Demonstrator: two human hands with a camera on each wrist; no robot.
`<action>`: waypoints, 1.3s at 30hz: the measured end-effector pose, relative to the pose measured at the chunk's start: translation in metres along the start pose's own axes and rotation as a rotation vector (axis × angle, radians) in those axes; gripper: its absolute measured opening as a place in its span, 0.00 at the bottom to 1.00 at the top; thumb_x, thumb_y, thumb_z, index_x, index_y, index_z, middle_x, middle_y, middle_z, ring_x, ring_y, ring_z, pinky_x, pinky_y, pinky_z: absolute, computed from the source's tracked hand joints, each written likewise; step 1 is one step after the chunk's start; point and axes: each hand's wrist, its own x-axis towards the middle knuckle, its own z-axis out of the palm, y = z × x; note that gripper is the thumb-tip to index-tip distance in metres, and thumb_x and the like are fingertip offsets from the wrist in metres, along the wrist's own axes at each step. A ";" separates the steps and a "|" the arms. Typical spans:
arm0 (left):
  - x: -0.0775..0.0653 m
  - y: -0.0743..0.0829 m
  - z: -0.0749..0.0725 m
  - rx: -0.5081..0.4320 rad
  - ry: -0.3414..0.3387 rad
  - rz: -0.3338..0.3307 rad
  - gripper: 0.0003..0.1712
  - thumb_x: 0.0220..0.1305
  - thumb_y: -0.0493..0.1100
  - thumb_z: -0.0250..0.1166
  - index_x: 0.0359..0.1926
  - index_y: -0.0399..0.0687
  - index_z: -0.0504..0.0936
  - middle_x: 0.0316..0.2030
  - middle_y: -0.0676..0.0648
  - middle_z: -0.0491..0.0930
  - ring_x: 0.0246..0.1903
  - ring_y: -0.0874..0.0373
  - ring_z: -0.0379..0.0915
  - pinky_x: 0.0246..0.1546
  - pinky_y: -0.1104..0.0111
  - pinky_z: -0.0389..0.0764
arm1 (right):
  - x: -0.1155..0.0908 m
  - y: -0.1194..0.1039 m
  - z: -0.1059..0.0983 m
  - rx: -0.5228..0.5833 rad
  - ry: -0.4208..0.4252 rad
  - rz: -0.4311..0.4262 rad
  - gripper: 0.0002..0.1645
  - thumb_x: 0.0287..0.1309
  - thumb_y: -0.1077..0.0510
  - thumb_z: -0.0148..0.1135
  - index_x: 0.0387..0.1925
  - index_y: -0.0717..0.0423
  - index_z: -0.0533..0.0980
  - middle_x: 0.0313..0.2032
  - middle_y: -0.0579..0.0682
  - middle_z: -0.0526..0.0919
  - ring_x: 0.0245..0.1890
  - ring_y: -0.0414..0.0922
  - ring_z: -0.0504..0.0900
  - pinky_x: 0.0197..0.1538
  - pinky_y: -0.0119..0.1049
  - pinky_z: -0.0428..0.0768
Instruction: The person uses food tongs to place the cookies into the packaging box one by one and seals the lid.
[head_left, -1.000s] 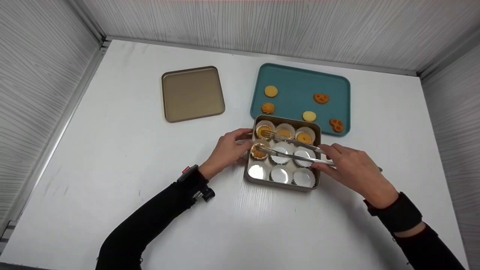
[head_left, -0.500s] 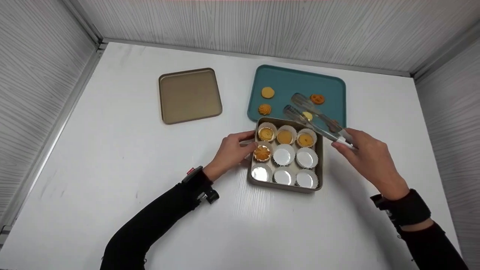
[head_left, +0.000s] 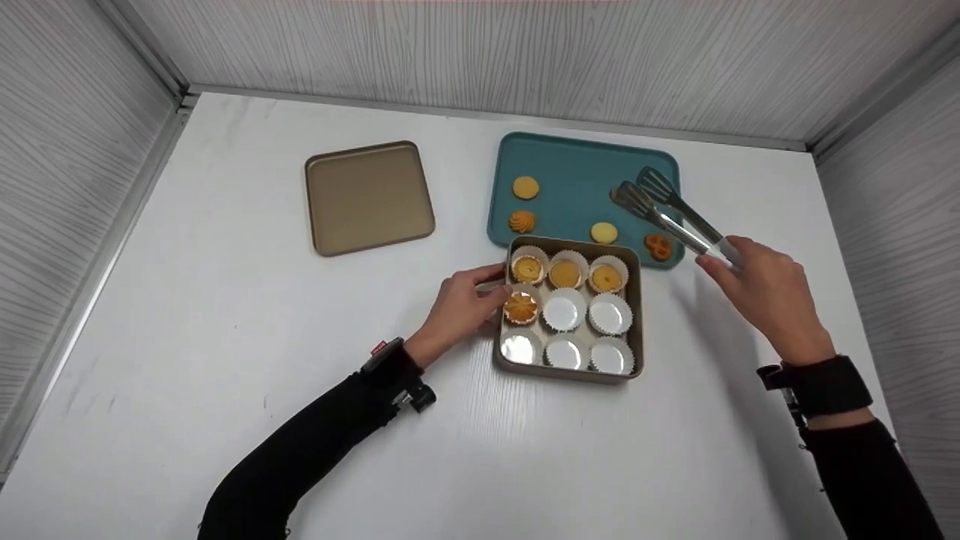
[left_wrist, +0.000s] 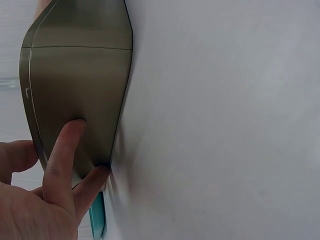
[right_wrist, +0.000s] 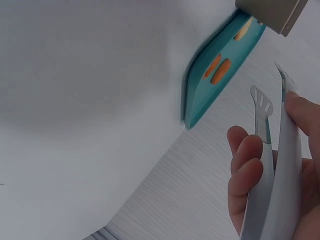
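Observation:
My left hand (head_left: pixel 463 307) holds the near-left side of a bronze metal tin (head_left: pixel 568 373). In the left wrist view its fingers (left_wrist: pixel 67 150) press the tin's outer wall, with the thumb at the rim. Rows of white paper cups (head_left: pixel 564 309) fill the tin. Cookies sit in the back row, and a flower-shaped cookie (head_left: pixel 520 307) is in the middle row's left cup. My right hand (head_left: pixel 772 296) grips slotted metal tongs (head_left: pixel 694 225) with white handles. Their tips are apart over a pretzel cookie (head_left: pixel 616 196), which they partly hide, with nothing visible between them.
A teal tray (head_left: pixel 570 161) lies behind the tin, which overlaps its front edge in view. On it are a round cookie (head_left: pixel 526 187), a swirl cookie (head_left: pixel 522 221), a pale round cookie (head_left: pixel 604 232) and another pretzel (head_left: pixel 658 246). A bronze tray (head_left: pixel 370 199) lies left.
The right hand has lifted the tongs away from the flower-shaped cookie in its cup and carried them up and right over the teal tray. The left hand stays on the tin.

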 end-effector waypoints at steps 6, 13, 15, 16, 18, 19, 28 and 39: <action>0.004 0.002 0.002 -0.006 -0.003 -0.002 0.29 0.73 0.45 0.63 0.71 0.41 0.75 0.63 0.42 0.80 0.62 0.49 0.78 0.68 0.62 0.72 | 0.000 0.013 0.000 -0.039 -0.021 0.041 0.29 0.67 0.48 0.70 0.50 0.73 0.79 0.34 0.69 0.85 0.28 0.62 0.81 0.30 0.63 0.79; 0.006 0.002 0.005 -0.017 -0.011 -0.011 0.29 0.73 0.45 0.63 0.71 0.41 0.75 0.64 0.41 0.80 0.60 0.50 0.80 0.66 0.61 0.74 | 0.004 0.020 0.001 -0.071 -0.048 0.050 0.29 0.67 0.46 0.70 0.47 0.73 0.80 0.31 0.68 0.84 0.25 0.62 0.81 0.27 0.62 0.79; 0.006 0.002 0.005 -0.016 -0.013 -0.012 0.29 0.73 0.45 0.63 0.71 0.41 0.75 0.64 0.41 0.80 0.60 0.51 0.79 0.66 0.62 0.74 | 0.002 0.020 -0.004 -0.076 -0.059 0.051 0.29 0.68 0.46 0.69 0.46 0.72 0.80 0.30 0.67 0.84 0.25 0.61 0.81 0.26 0.61 0.78; 0.006 0.002 0.005 -0.017 -0.015 -0.014 0.29 0.73 0.45 0.63 0.71 0.41 0.75 0.64 0.41 0.80 0.60 0.51 0.80 0.65 0.62 0.75 | 0.001 0.020 -0.008 -0.080 -0.070 0.052 0.29 0.68 0.46 0.69 0.47 0.73 0.80 0.30 0.67 0.84 0.24 0.61 0.81 0.26 0.61 0.78; 0.005 0.001 0.006 -0.017 -0.016 -0.017 0.29 0.73 0.45 0.63 0.71 0.41 0.75 0.64 0.42 0.79 0.59 0.51 0.80 0.65 0.63 0.75 | -0.004 0.018 -0.017 -0.102 -0.087 0.046 0.28 0.68 0.47 0.69 0.48 0.72 0.80 0.28 0.66 0.84 0.23 0.60 0.80 0.24 0.60 0.76; 0.006 0.001 0.005 -0.019 -0.016 -0.020 0.29 0.73 0.45 0.63 0.71 0.41 0.75 0.64 0.42 0.79 0.59 0.51 0.80 0.65 0.63 0.75 | -0.006 0.017 -0.022 -0.119 -0.091 0.038 0.28 0.67 0.47 0.70 0.48 0.72 0.80 0.26 0.66 0.83 0.22 0.60 0.79 0.22 0.58 0.75; 0.005 0.001 0.002 -0.011 -0.011 -0.018 0.29 0.74 0.46 0.63 0.72 0.41 0.74 0.65 0.42 0.78 0.63 0.51 0.77 0.69 0.63 0.71 | -0.027 -0.007 -0.040 -0.286 -0.032 -0.086 0.25 0.58 0.52 0.76 0.23 0.61 0.69 0.11 0.50 0.63 0.10 0.49 0.62 0.13 0.39 0.56; 0.005 0.001 0.004 -0.003 -0.018 -0.003 0.29 0.75 0.46 0.62 0.72 0.40 0.73 0.66 0.41 0.78 0.65 0.50 0.74 0.70 0.62 0.69 | -0.028 -0.011 -0.029 -0.301 0.001 -0.105 0.27 0.58 0.55 0.77 0.21 0.61 0.67 0.10 0.49 0.59 0.09 0.49 0.59 0.12 0.41 0.57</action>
